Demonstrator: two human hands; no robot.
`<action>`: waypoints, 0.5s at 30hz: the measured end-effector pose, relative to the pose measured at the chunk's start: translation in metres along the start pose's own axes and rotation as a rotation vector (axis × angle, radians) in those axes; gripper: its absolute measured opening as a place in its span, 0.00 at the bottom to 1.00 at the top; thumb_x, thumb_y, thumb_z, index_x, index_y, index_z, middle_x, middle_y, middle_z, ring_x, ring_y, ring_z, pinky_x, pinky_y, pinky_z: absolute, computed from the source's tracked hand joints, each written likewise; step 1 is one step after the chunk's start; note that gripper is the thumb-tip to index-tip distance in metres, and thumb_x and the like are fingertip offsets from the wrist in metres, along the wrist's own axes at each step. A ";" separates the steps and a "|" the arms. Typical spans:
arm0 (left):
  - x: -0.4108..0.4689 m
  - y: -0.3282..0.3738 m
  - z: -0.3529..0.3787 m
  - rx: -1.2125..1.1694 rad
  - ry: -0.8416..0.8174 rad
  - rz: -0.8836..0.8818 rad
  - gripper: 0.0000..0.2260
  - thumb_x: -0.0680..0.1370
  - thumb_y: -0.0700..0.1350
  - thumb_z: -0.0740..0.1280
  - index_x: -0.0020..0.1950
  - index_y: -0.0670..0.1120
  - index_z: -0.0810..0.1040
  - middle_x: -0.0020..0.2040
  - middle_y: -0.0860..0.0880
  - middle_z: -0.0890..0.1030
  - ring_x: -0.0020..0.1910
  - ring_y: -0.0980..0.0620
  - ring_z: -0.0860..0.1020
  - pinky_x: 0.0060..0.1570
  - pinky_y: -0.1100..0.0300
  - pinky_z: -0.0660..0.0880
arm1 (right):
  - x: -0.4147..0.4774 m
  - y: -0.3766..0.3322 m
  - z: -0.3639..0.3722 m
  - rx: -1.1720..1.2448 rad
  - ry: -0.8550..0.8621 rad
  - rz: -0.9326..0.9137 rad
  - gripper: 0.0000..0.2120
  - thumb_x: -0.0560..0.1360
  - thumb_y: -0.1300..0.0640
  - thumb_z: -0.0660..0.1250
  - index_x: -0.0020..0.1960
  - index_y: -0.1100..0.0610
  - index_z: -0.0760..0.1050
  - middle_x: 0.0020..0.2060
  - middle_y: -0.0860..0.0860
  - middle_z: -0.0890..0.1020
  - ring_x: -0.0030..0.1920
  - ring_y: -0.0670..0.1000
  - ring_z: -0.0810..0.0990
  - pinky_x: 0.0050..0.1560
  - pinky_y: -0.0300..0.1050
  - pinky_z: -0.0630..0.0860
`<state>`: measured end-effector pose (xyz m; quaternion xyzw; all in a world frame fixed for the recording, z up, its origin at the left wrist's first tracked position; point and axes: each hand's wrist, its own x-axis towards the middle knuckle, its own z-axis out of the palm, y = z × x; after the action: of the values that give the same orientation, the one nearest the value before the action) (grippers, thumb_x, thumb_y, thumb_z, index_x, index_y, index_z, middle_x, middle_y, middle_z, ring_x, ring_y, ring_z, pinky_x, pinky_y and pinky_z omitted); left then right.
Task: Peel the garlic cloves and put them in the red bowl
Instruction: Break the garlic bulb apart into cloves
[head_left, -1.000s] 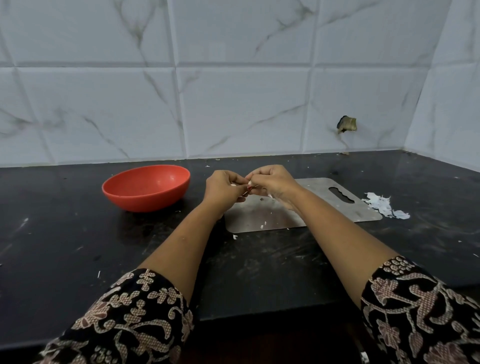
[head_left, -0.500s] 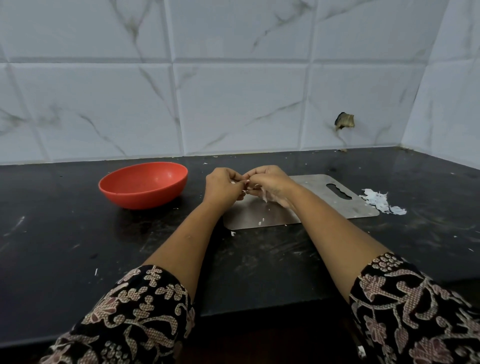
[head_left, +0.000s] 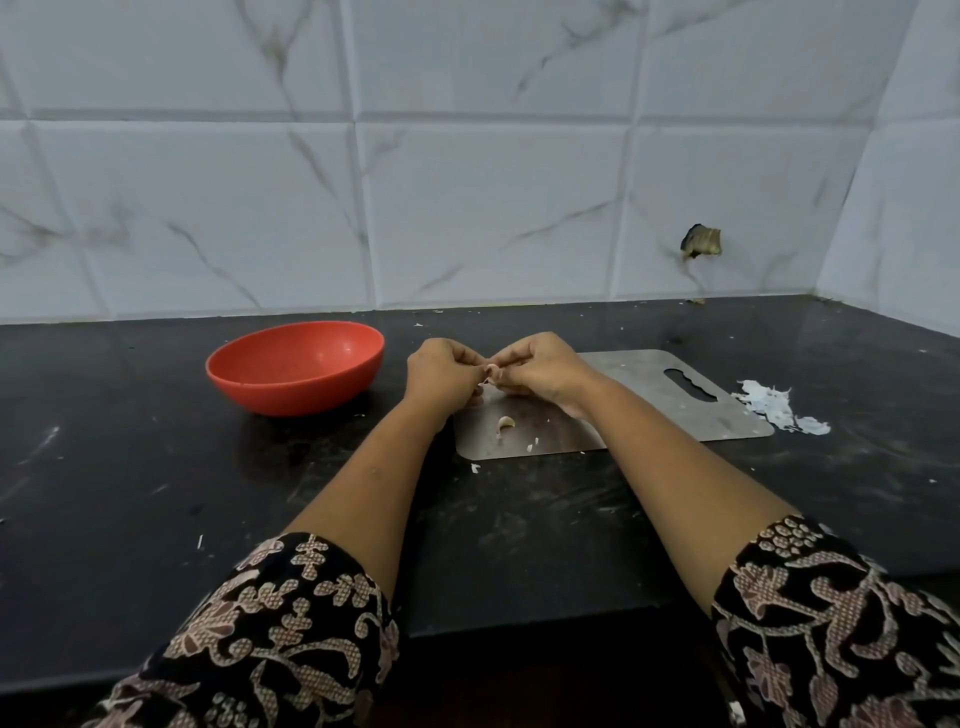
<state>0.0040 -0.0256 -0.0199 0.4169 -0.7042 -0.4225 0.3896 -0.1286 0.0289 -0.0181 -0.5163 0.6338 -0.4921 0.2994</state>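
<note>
Down onto the steel board (head_left: 675, 415) comes a pale second clove (head_left: 505, 423). It was not showing half a second ago and now lies at 6 o'clock from the hands, with a few white flecks beside it. Both hands have barely shifted from where they were.

Left hand (head_left: 441, 374) and right hand (head_left: 540, 369) meet knuckle to knuckle above the board's left end. Both sets of fingers (head_left: 467, 358) are curled in tight, pinching one small garlic clove (head_left: 491, 371) between them. A wisp of skin hangs off its lower side. How much of the clove is bare, I cannot tell; the fingers cover most of it.

Over at 9 o'clock from the hands sits the red bowl (head_left: 296, 366), upright on the dark table (head_left: 130, 467) and apart from the board. At 3 o'clock, just off the board's handle end, lies a heap of white peelings (head_left: 779, 410). Patterned sleeves (head_left: 270, 623) frame both forearms at the bottom. At 12 o'clock stands the marbled tile wall (head_left: 493, 208), with a ragged hole (head_left: 701, 241) low on its right.
</note>
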 end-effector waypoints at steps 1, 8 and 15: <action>0.000 0.000 0.000 0.009 0.003 0.003 0.05 0.75 0.37 0.71 0.39 0.44 0.83 0.37 0.44 0.83 0.30 0.54 0.80 0.31 0.64 0.79 | 0.000 0.000 -0.001 -0.039 0.007 -0.004 0.06 0.73 0.67 0.72 0.43 0.56 0.82 0.39 0.56 0.84 0.44 0.50 0.83 0.57 0.47 0.80; 0.002 0.002 -0.003 0.230 0.008 0.129 0.02 0.75 0.38 0.71 0.42 0.42 0.82 0.36 0.47 0.82 0.32 0.54 0.82 0.41 0.56 0.82 | -0.006 -0.013 -0.002 -0.569 0.071 -0.108 0.11 0.73 0.66 0.69 0.50 0.55 0.84 0.39 0.48 0.81 0.41 0.45 0.78 0.43 0.36 0.71; 0.001 0.004 -0.010 0.639 -0.052 0.320 0.10 0.73 0.36 0.69 0.38 0.51 0.80 0.44 0.49 0.83 0.49 0.50 0.79 0.51 0.57 0.76 | -0.010 -0.015 -0.016 -0.625 0.012 -0.077 0.15 0.73 0.59 0.73 0.58 0.51 0.81 0.51 0.48 0.79 0.53 0.48 0.78 0.52 0.38 0.71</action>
<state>0.0115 -0.0283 -0.0131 0.3914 -0.8668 -0.1248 0.2828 -0.1347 0.0436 0.0000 -0.6041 0.7361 -0.2874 0.1037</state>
